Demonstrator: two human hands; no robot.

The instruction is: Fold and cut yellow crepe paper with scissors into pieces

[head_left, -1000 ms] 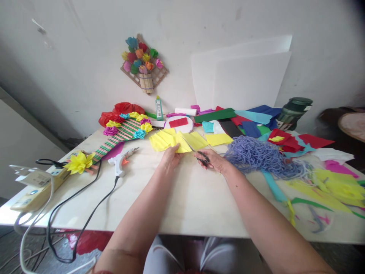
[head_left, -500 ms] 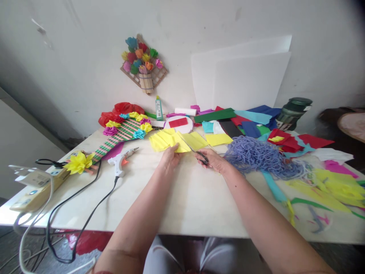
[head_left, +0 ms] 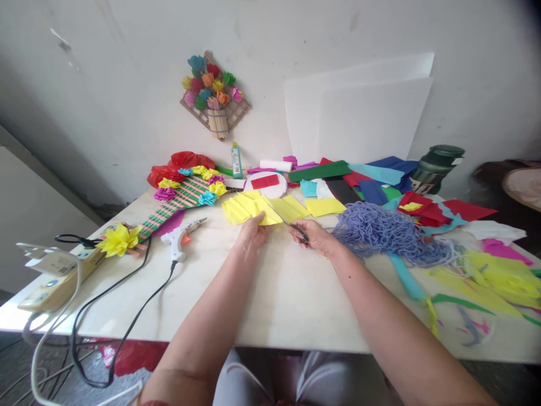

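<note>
- Nearest the camera, both forearms reach out over the white table [head_left: 270, 293], above the person's lap
- The left hand [head_left: 252, 232] lies on the near edge of the yellow paper [head_left: 257, 207], fingers pressed together and pinning the sheet to the tabletop
- The right hand [head_left: 318, 237] is closed around the dark handles of the scissors [head_left: 296, 226], whose blades point up and left into the yellow paper, just beside the left hand; whether the blades stand apart cannot be told
- To the left lie a white glue gun [head_left: 181, 239] with its black cord, a yellow paper flower [head_left: 118, 239] and a power strip [head_left: 54, 276] near the table's edge
- To the right a heap of purple yarn [head_left: 389, 234] sits just beside the right wrist, with loose coloured paper scraps [head_left: 486, 270] beyond it
- Further back a striped stick craft [head_left: 181, 194] edged with paper flowers, a green glue bottle [head_left: 235, 160] and a dark jar [head_left: 433, 168] stand near the wall
- On the wall hangs a flower basket decoration [head_left: 213, 96], with white boards [head_left: 363, 113] leaning to its right
</note>
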